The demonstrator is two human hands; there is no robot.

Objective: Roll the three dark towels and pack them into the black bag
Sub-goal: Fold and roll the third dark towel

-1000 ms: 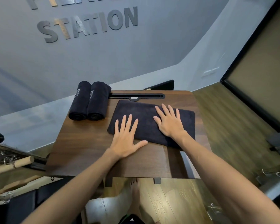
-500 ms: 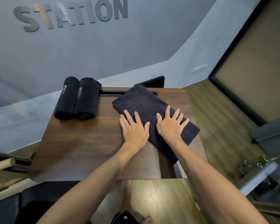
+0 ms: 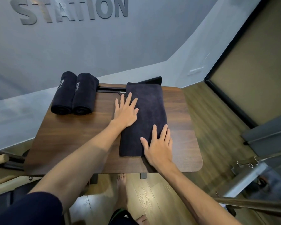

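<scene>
Moved: folded towel (image 3: 146, 117) has swung from lying crosswise a second ago, through a diagonal, to running lengthwise from 12 toward 6 o'clock on the table (image 3: 71, 143); its far end now covers part of the black slot (image 3: 110, 90) at the table's back edge.
Left hand (image 3: 126, 111): fingers straight and spread wide, flat on the towel's 9 o'clock edge, gripping nothing.
Right hand (image 3: 158, 143): fingers straight and fairly close, palm pressing the towel's near corner at 5 o'clock, gripping nothing.
Meaning for the task: the short near edge now faces the person, so by my reading the third towel is lined up to be rolled away from the body; rolling has not begun.
Done so far: two rolled towels (image 3: 75, 94) lie side by side, touching, at 10 o'clock on the table, well apart from the flat one.
Black bag: not identifiable in view; a dark flat object (image 3: 152, 80) stands behind the table at 12 o'clock, and I cannot tell what it is.
Writing: raised wall letters (image 3: 71, 10) read "STATION"; each roll carries a small pale logo, too small to read.
</scene>
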